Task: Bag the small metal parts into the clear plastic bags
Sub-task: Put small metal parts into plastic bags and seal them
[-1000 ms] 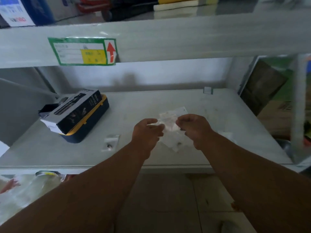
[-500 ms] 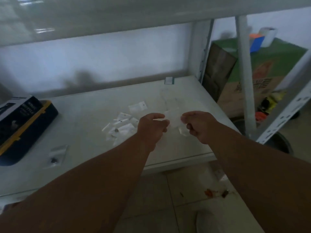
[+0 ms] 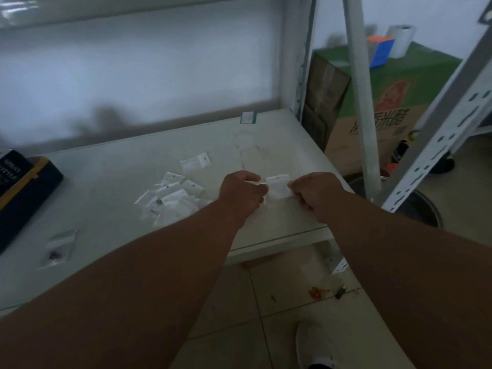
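Clear plastic, a single small bag [image 3: 277, 188], hangs stretched between the two hands above the front right part of the white shelf [image 3: 111, 187]. The left hand [image 3: 241, 194] pinches its left edge and the right hand [image 3: 314, 194] pinches its right edge, both with fingers curled. Whether a metal part sits inside this bag cannot be told.

Taking the held bag as the landmark: to its left, on the shelf, lies a loose heap of small bags [image 3: 171, 197], overlapping too much to count; one small dark metal part [image 3: 159, 201] shows among them. Just behind and left of the held bag lies one more flat bag [image 3: 195, 162] with a white printed header, its print too small to read. Far to the left and nearer the front edge lies one bag with a dark part inside [image 3: 57, 247].

At the far left stands a dark box [image 3: 13, 171] resting on a navy and yellow case [image 3: 29, 193]; the box shows white letters reading "SPRAY" and part of "BOTTLE". Behind the held bag, at the back of the shelf, stands one small green-edged label [image 3: 248, 118], unreadable. To the right, past the shelf post, sits one green and tan carton [image 3: 399, 99] with large printed characters that are blurred, and on it one puzzle cube [image 3: 380, 50] and one white roll [image 3: 400, 39].
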